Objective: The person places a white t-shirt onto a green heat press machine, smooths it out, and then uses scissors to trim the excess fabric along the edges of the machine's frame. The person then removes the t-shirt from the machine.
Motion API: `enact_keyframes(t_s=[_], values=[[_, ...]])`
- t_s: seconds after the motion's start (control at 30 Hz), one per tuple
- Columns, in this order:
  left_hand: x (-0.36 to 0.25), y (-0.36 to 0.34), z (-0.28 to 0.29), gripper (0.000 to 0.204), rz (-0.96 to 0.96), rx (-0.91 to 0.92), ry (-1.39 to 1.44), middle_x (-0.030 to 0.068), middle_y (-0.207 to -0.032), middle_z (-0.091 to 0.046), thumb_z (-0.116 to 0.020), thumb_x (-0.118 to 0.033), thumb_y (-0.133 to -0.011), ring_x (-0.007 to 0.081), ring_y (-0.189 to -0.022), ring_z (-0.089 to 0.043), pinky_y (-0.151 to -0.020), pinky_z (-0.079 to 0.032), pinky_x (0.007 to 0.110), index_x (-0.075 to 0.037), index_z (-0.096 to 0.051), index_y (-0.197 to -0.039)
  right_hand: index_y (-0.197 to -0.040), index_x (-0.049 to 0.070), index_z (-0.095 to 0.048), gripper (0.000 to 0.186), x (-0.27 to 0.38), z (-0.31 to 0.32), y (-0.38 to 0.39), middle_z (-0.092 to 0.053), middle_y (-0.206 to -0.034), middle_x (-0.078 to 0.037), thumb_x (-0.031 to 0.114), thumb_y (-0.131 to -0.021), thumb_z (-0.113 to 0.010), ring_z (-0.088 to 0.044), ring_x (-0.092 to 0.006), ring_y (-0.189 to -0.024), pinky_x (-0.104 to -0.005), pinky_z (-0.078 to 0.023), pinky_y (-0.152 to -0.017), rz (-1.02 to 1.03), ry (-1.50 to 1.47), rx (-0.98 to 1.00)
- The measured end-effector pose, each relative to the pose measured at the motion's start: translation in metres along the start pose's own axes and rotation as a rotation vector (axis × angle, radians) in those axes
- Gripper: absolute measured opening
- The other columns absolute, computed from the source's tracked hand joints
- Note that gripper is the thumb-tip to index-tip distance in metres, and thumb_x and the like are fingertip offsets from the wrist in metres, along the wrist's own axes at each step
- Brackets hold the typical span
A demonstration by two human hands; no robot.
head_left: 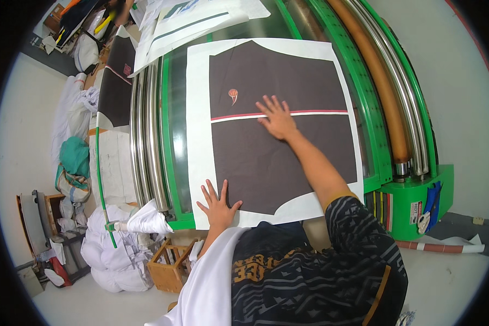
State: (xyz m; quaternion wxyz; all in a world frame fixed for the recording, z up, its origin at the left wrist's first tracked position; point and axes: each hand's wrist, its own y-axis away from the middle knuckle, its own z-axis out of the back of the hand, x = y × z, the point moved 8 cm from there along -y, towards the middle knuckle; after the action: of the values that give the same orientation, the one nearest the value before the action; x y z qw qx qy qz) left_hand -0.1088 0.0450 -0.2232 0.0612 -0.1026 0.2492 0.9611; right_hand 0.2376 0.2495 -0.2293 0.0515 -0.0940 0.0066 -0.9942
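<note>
A large white sheet [199, 146] lies across the bed of a green-framed roller machine. Printed on it is a dark brown garment panel [277, 157] with a red-and-white stripe and a small orange-red emblem at upper left. My right hand [277, 118] lies flat on the panel over the stripe, fingers spread. Near the sheet's lower left corner, my left hand [217, 206] rests with fingers apart, touching the white margin and the panel's edge. Both palms are hidden. White cloth [214, 277] drapes over my left upper arm.
Steel rollers [154, 136] run along the machine's left side; a brown roller [377, 81] lies right. More printed sheets [195, 24] sit at the far end. A dark printed piece [116, 92] hangs left. White bundles [117, 252] and a wooden stool [171, 266] stand at lower left.
</note>
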Motion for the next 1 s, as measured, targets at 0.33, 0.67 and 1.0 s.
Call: enact_keyframes(t_s=[0.33, 0.67, 1.0], values=[[-0.004, -0.006, -0.004, 0.114, 0.034, 0.02, -0.001, 0.019, -0.189, 0.015, -0.077, -0.08, -0.087, 0.0478, -0.173, 0.013, -0.124, -0.007, 0.089, -0.041, -0.024, -0.181, -0.175, -0.001, -0.033, 0.08, -0.256, 0.039, 0.054, -0.023, -0.184, -0.029, 0.052, -0.116, -0.047, -0.018, -0.0491, -0.171, -0.0656, -0.022, -0.134, -0.862, 0.108, -0.313], [-0.013, -0.029, 0.008, 0.112, 0.033, -0.027, 0.042, 0.0192, -0.189, 0.012, -0.08, -0.075, -0.089, 0.0482, -0.173, 0.012, -0.123, -0.008, 0.09, -0.04, -0.026, -0.18, -0.176, 0.035, -0.041, 0.07, -0.006, 0.034, 0.169, -0.018, -0.189, -0.014, 0.047, -0.111, -0.064, -0.016, -0.0412, -0.173, -0.0631, -0.014, -0.137, -0.121, -0.179, 0.031], [0.175, 0.013, 0.051, 0.096, 0.699, -0.415, 0.169, 0.0176, -0.19, 0.001, -0.075, -0.059, -0.101, 0.0537, -0.172, 0.004, -0.119, -0.016, 0.092, -0.039, -0.025, -0.18, -0.177, 0.039, -0.035, 0.073, -0.047, 0.038, 0.2, -0.013, -0.19, -0.012, 0.048, -0.111, -0.064, -0.012, -0.0403, -0.174, -0.0632, -0.013, -0.138, -0.242, -0.121, 0.08]])
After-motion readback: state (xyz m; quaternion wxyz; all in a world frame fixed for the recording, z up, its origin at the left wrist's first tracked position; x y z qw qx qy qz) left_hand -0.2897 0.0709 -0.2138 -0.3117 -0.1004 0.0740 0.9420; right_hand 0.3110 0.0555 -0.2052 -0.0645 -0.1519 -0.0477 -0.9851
